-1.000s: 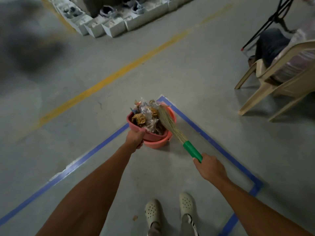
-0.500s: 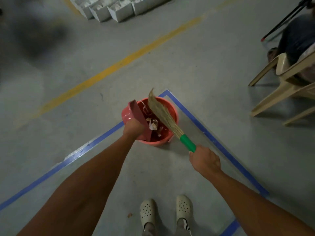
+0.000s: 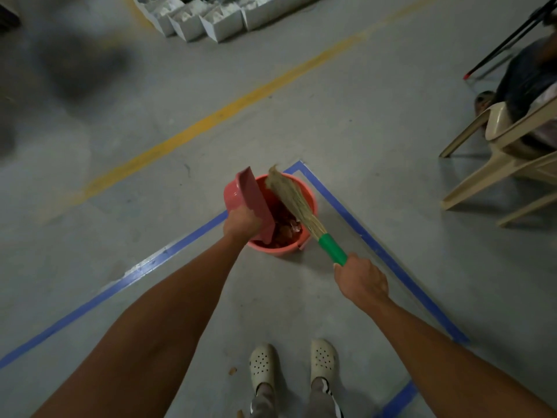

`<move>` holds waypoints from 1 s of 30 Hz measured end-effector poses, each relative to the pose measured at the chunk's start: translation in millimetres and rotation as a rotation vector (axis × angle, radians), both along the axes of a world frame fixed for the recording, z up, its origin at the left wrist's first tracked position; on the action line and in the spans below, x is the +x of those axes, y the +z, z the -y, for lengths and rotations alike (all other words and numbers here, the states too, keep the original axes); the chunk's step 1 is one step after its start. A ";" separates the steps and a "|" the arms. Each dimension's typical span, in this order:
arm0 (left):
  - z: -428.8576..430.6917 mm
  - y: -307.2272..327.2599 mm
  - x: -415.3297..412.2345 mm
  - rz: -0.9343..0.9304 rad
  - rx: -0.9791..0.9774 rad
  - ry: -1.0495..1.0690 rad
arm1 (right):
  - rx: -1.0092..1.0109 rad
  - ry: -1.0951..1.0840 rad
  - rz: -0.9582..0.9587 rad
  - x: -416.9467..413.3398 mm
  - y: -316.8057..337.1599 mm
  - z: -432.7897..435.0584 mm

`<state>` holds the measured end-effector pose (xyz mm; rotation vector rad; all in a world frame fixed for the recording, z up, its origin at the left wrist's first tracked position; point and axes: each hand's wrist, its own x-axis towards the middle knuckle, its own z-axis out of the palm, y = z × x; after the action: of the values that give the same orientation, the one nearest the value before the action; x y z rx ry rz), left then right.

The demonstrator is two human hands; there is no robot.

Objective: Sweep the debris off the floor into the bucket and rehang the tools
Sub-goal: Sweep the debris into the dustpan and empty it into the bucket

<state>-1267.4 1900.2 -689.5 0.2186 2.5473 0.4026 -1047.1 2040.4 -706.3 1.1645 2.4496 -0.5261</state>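
Observation:
A red-orange bucket (image 3: 307,203) stands on the concrete floor inside a blue taped corner. My left hand (image 3: 241,223) grips a pink dustpan (image 3: 251,196), tipped steeply on edge over the bucket's left rim. Crumpled debris (image 3: 287,232) lies inside the bucket. My right hand (image 3: 361,277) grips the green handle (image 3: 331,247) of a straw broom (image 3: 291,197); its bristles reach over the bucket's mouth beside the dustpan.
Blue tape lines (image 3: 376,251) and a yellow stripe (image 3: 211,119) cross the grey floor. A beige plastic chair (image 3: 497,158) with a seated person stands at the right. White boxes (image 3: 208,16) line the far edge. A small scrap (image 3: 232,371) lies near my shoes (image 3: 262,363).
The dustpan, heaped with debris a second ago, has been tipped up on edge and its load has dropped into the bucket. The broom head stays over the bucket.

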 end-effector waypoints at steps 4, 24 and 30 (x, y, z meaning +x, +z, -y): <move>8.8 19.3 8.3 0.005 0.088 0.097 | -0.008 -0.004 -0.045 -0.8 19.0 5.0; 261.6 24.2 162.8 -0.133 0.642 1.193 | -0.239 0.441 -0.189 -36.8 62.6 144.0; 364.1 27.6 257.0 -0.258 0.637 1.503 | -0.210 0.710 -0.110 -24.0 63.7 242.9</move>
<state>-1010.5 1536.1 -661.9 -1.5664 2.2175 1.7590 -1071.1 1797.4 -642.6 0.1481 2.5922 -0.6047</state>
